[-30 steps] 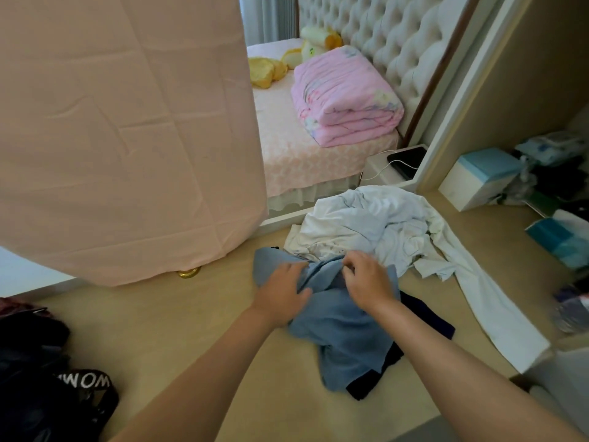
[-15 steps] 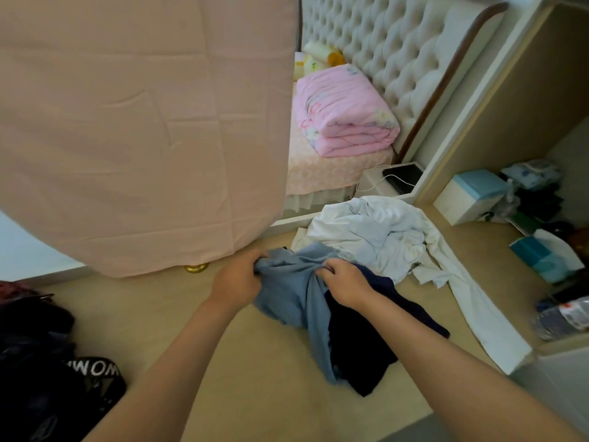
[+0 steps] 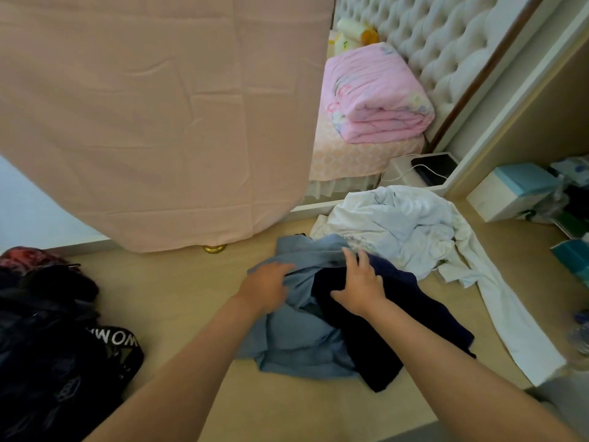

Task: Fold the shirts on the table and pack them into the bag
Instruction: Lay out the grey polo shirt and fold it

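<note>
A crumpled grey-blue shirt (image 3: pixel 296 342) lies on the beige table (image 3: pixel 178 298), with a navy shirt (image 3: pixel 398 323) bunched on top of it at the right. Behind them sits a heap of white shirt (image 3: pixel 398 224), one long sleeve trailing to the right front. My left hand (image 3: pixel 266 287) grips the grey-blue shirt at its upper left edge. My right hand (image 3: pixel 360 283) rests on the navy shirt with fingers spread, fingertips at the grey-blue fabric. A black bag (image 3: pixel 47 346) with white lettering sits at the table's left front.
A large pink cloth (image 3: pixel 159 122) hangs over the back left. Beyond the table is a bed with a folded pink quilt (image 3: pixel 373 97). A white and teal box (image 3: pixel 516 193), a teal pack (image 3: pixel 573 260) and clutter crowd the right edge.
The grey-blue shirt has been pulled leftward, uncovering more of the navy shirt. My right hand let go of the fabric and now lies spread on the navy shirt.
</note>
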`<state>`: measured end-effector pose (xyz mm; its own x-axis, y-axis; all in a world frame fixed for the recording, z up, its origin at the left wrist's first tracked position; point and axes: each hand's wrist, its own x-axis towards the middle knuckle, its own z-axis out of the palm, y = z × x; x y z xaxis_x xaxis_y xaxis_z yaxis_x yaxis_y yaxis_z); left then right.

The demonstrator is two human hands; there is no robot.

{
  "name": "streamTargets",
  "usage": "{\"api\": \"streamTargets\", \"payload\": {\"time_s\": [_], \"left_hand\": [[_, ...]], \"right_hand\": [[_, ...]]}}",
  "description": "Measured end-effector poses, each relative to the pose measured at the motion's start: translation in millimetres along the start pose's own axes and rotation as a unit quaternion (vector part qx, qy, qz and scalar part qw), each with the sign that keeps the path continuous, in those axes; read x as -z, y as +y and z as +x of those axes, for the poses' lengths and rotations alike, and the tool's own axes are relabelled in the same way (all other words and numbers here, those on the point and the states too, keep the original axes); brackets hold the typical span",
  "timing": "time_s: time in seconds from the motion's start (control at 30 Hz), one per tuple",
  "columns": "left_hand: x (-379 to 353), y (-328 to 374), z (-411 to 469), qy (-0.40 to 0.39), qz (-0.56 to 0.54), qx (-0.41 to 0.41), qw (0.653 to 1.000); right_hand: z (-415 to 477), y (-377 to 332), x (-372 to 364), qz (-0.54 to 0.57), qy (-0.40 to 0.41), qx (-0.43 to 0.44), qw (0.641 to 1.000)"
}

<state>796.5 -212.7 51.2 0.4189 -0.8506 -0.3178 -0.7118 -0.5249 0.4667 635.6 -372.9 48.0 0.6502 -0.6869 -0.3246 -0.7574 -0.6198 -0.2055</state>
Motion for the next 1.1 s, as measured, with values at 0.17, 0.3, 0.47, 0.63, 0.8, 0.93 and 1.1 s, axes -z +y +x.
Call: {"api": "streamTargets", "payload": {"time_s": [0.17, 0.3, 0.47, 0.63, 0.8, 0.93, 1.1], "left_hand": [[-38, 39, 37, 0.026, 0.116, -0.019, 0.993], [-51, 34, 49, -0.005, 0.169, 0.000, 0.986], [-21, -8, 27, 0.171, -0.030, 0.096, 0.980], [3, -48, 1, 0.089, 0.150, 0.283, 0.943], [-35, -24, 3, 0.064, 0.166, 0.091, 0.980], [-74, -12, -5, -0.063, 0.152, -0.015, 0.986], [-84, -65, -14, -0.008, 0.149, -0.012, 0.989]], "right_hand": [[4, 21, -17, -0.114, -0.078, 0.082, 0.987], [3, 27, -15, -0.118, 0.011, 0.155, 0.981], [23, 48, 14, -0.065, 0.151, 0.106, 0.981], [49, 53, 41, -0.109, 0.218, -0.016, 0.970], [40, 8, 8, -0.160, 0.143, 0.166, 0.963], [17, -11, -31, -0.285, -0.058, 0.267, 0.919], [17, 8, -19, -0.450, -0.066, 0.169, 0.874]]}}
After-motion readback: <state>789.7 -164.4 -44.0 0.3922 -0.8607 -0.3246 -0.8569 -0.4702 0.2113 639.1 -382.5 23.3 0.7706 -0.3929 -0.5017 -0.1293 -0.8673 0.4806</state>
